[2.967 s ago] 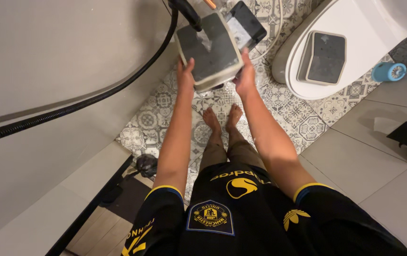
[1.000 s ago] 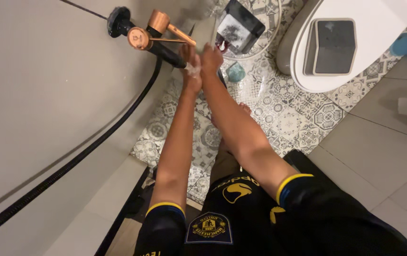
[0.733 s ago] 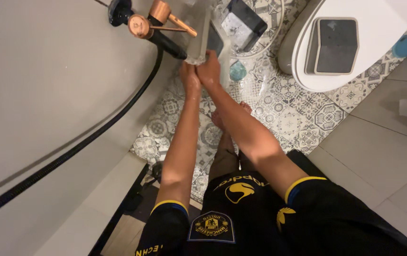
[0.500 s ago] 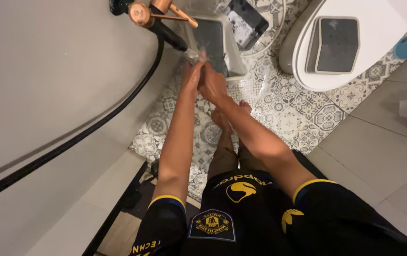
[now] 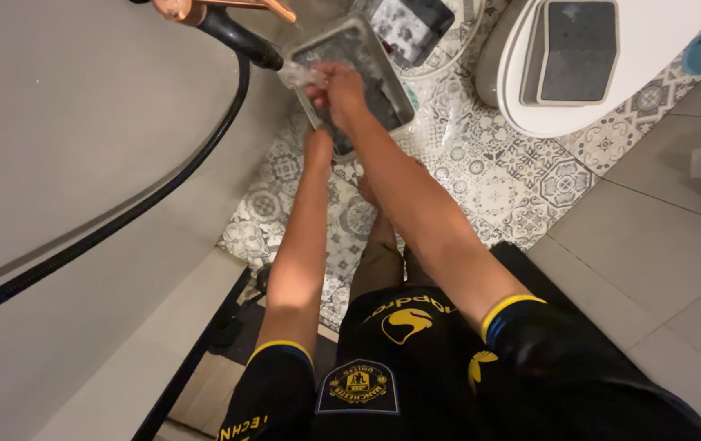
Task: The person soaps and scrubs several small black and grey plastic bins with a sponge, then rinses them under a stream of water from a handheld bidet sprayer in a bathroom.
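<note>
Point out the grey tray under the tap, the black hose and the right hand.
grey tray (image 5: 383, 91), head view, on its dark inner floor
black hose (image 5: 122, 220), head view, mid-length along the wall
right hand (image 5: 336, 88), head view, on the back of the hand

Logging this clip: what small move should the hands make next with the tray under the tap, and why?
Probably tilt the grey tray to tip the rinse water out. The left hand holds its near edge, the right hand rubs inside it, and it sits under the copper tap with water splashing.
</note>
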